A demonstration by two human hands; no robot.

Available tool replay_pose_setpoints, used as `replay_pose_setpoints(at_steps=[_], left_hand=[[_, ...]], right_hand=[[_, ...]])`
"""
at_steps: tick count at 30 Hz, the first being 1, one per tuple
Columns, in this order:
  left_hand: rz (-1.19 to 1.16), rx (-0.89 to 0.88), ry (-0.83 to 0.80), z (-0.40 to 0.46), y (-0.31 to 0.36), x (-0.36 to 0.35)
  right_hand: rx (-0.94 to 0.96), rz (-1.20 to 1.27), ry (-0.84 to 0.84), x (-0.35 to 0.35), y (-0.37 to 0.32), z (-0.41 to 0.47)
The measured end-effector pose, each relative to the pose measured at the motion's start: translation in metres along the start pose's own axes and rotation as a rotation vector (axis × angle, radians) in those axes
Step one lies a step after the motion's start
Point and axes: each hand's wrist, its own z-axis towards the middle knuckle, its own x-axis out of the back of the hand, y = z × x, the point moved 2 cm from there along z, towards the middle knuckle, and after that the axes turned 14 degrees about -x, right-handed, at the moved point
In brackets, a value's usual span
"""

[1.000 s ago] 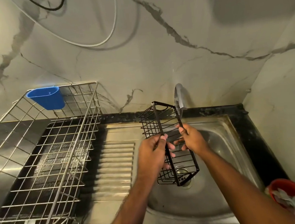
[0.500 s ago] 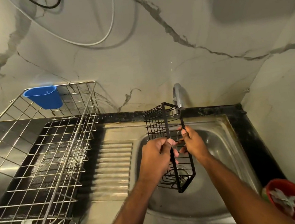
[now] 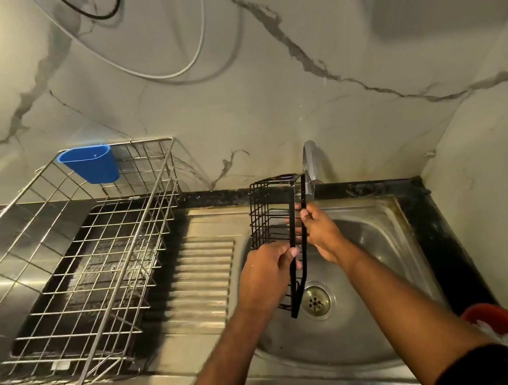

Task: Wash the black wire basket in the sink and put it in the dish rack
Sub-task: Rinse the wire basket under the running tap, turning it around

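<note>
I hold the black wire basket (image 3: 274, 221) on its edge above the sink (image 3: 381, 243), its long frame running from the tap (image 3: 308, 169) at 12 o'clock down toward the drain (image 3: 316, 300) at 6. My left hand (image 3: 267, 275) curls around the frame bar from the 9 o'clock side, thumb over it. My right hand (image 3: 321, 229) pinches the same frame higher up from 3 o'clock. The dish rack (image 3: 79, 266) stands well apart at 9 o'clock, a blue cup (image 3: 92, 164) hooked on its back rim

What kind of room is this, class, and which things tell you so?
Most likely a home kitchen: a stainless steel sink with a curved metal tap, and a silver wire dish rack beside the sink on a dark counter.
</note>
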Motion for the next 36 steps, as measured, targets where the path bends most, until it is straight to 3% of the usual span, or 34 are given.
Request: replay_pose_setpoints(at_steps=[14, 36], left_hand=[[0.245, -0.052, -0.095, -0.01, -0.011, -0.036], [0.156, -0.051, -0.165, -0.003, -0.025, -0.058]], right_hand=[[0.046, 0.108, 0.026, 0.014, 0.028, 0.036], [0.096, 0.157, 0.003, 0.035, 0.035, 0.031]])
